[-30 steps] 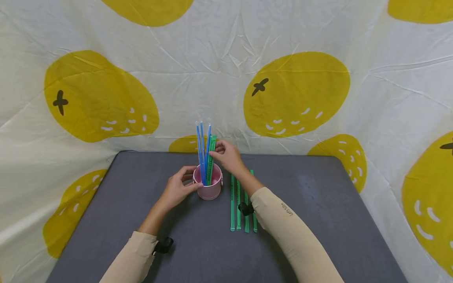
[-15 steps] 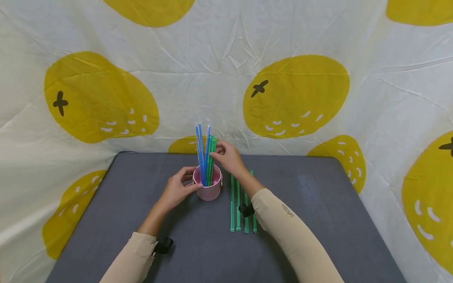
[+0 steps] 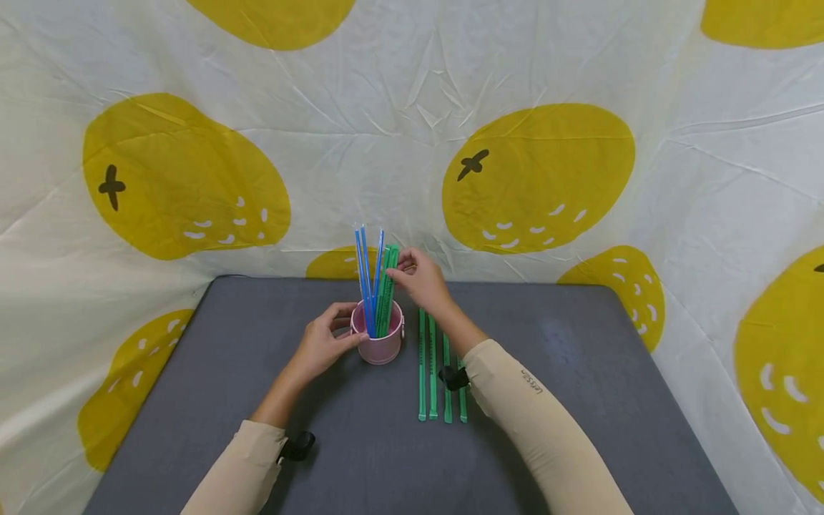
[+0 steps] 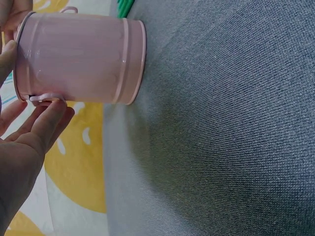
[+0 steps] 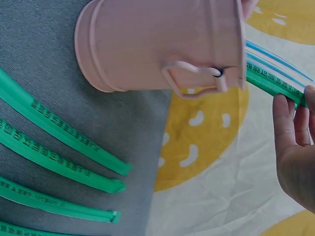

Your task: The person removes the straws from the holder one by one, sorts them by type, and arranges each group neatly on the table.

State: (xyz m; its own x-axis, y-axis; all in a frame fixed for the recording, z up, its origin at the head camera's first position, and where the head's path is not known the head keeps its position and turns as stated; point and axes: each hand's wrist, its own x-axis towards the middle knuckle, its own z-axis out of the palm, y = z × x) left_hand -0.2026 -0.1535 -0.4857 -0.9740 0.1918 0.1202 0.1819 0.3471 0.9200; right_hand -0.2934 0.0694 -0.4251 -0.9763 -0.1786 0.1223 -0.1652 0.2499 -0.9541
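A small pink metal bucket (image 3: 380,350) stands upright on the table. My left hand (image 3: 325,342) grips its left side, thumb at the front of the rim and fingers around the side handle, as the left wrist view shows on the bucket (image 4: 78,59). Several blue straws (image 3: 365,282) in clear wrappers lean inside it. My right hand (image 3: 421,282) pinches green-wrapped straws (image 3: 390,286) near their upper ends; their lower ends are inside the bucket. In the right wrist view, thumb and fingers close on the printed green wrapper (image 5: 268,78). How many straws the pinch takes in I cannot tell.
Several green-wrapped straws (image 3: 433,372) lie side by side on the grey table (image 3: 360,458), right of the bucket and partly under my right forearm. A white cloth (image 3: 380,93) with yellow fruit prints hangs behind the table.
My right hand has shifted slightly up and to the right, and the tops of the green straws have moved with it. The left hand and the bucket stay in place.
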